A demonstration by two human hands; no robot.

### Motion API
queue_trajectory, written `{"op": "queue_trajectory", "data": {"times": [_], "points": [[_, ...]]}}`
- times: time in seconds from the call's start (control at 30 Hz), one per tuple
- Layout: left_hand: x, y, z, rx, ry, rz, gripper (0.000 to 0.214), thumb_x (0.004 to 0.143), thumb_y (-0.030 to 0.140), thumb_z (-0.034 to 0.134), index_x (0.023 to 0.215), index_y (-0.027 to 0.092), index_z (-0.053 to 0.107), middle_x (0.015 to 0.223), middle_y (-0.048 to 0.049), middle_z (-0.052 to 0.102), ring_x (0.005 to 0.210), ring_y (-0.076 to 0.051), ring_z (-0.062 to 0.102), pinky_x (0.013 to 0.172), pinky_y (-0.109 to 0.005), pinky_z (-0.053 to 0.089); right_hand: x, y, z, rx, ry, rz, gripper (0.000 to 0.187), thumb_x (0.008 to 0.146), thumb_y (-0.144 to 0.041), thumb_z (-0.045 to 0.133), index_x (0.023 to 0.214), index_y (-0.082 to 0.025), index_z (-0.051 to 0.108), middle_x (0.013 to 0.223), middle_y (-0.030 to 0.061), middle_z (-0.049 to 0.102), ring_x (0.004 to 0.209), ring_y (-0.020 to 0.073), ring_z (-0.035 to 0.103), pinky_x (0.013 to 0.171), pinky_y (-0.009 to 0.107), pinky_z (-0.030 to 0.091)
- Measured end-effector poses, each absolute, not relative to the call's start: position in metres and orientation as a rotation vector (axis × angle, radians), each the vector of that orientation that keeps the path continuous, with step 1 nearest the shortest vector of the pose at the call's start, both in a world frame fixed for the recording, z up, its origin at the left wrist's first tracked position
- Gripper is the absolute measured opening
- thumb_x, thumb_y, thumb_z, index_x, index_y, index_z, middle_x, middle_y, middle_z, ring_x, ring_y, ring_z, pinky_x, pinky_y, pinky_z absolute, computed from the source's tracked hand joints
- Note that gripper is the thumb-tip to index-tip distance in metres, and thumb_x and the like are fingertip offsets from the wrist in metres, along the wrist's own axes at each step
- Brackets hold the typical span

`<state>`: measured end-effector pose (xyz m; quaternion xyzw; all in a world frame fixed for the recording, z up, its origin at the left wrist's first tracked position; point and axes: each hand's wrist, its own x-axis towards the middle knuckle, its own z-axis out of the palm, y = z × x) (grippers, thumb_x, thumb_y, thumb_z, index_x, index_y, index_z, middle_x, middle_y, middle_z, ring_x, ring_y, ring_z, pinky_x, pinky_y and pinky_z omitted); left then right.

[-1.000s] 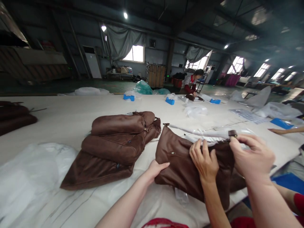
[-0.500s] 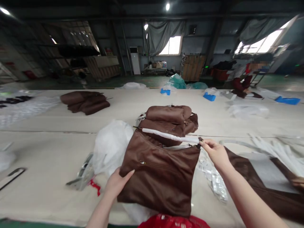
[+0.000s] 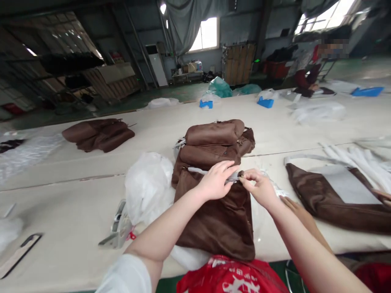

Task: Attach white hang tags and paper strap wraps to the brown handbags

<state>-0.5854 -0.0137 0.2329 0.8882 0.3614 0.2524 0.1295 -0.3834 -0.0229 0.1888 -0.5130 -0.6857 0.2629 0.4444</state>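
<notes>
A dark brown handbag (image 3: 214,232) lies on the table in front of me, its top edge facing away. Its handle (image 3: 197,170) is wrapped in white material. My left hand (image 3: 216,181) is closed around the wrapped handle, thumb below and fingers above. At the handle's right end, my right hand (image 3: 258,185) pinches beside a small dark tab (image 3: 240,173). My hands partly hide the handle and the bag's opening. Just behind, more brown bags (image 3: 210,136) are stacked. Crumpled white wrapping (image 3: 148,185) sits to the left of the bag.
A tape dispenser (image 3: 117,230) and a phone (image 3: 21,254) lie left. At right are another brown bag (image 3: 317,199), white strips (image 3: 354,162) and a co-worker's hand (image 3: 293,205) beneath my right forearm. Brown pieces (image 3: 99,134) lie far left; a person (image 3: 311,69) is at far right.
My left hand has moved from the bag's left side up to the handle, beside my right hand. The bag now lies lower and flatter. A co-worker's hand has come in from the right.
</notes>
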Motion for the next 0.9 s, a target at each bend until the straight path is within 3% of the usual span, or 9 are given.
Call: {"op": "queue_trajectory", "data": {"times": [0.1,0.23,0.4,0.5,0.73,0.9], "points": [[-0.554,0.015,0.219,2.510,0.882,0.551,0.046,0.081,0.014,0.051,0.126,0.023,0.054,0.120,-0.0047,0.063,0.109,-0.020,0.058,0.099,-0.034,0.045,-0.375,-0.032,0.181,-1.225,-1.641,0.690,0.014,0.080,-0.034,0.058,0.077,-0.021,0.063,0.087,0.0044,0.065,0.087,0.0185,0.060,0.084,0.033,0.047],[-0.526,0.050,0.194,2.409,0.979,0.550,0.038,0.079,0.012,0.051,0.115,0.022,0.061,0.114,-0.0040,0.066,0.104,-0.020,0.061,0.095,-0.032,0.046,-0.346,-0.042,0.126,-1.295,-1.473,0.845,0.024,0.083,-0.033,0.053,0.100,-0.020,0.064,0.103,0.0076,0.067,0.094,0.0185,0.063,0.083,0.032,0.051],[-0.506,0.083,0.167,2.343,1.056,0.530,0.024,0.078,0.014,0.052,0.099,0.021,0.062,0.097,-0.0022,0.068,0.090,-0.019,0.062,0.085,-0.030,0.047,-0.278,-0.052,0.029,-1.848,-1.341,0.813,0.027,0.081,-0.032,0.047,0.090,-0.017,0.067,0.089,0.0082,0.072,0.082,0.0205,0.068,0.079,0.033,0.053],[-0.501,0.094,0.155,2.325,1.133,0.518,0.017,0.079,0.014,0.051,0.092,0.021,0.061,0.090,-0.0013,0.066,0.084,-0.018,0.060,0.081,-0.029,0.046,-0.232,-0.045,-0.003,-2.062,-1.310,0.765,0.026,0.079,-0.032,0.048,0.086,-0.017,0.068,0.091,0.0098,0.072,0.087,0.0246,0.067,0.082,0.036,0.050],[-0.493,0.118,0.148,2.260,1.254,0.432,0.024,0.079,0.015,0.052,0.097,0.024,0.064,0.100,-0.0011,0.068,0.092,-0.018,0.061,0.086,-0.027,0.045,-0.191,0.021,-0.025,-2.305,-1.458,0.677,0.037,0.086,-0.035,0.042,0.108,-0.015,0.064,0.100,0.0109,0.069,0.088,0.0227,0.066,0.078,0.031,0.047],[-0.492,0.140,0.158,2.281,1.123,0.235,0.024,0.080,0.019,0.054,0.099,0.022,0.068,0.101,-0.0007,0.070,0.093,-0.017,0.062,0.086,-0.024,0.045,-0.201,0.068,-0.036,-2.298,-1.773,0.601,0.046,0.073,-0.029,0.061,0.116,-0.012,0.061,0.110,0.0178,0.064,0.102,0.0295,0.059,0.087,0.035,0.042]]}}
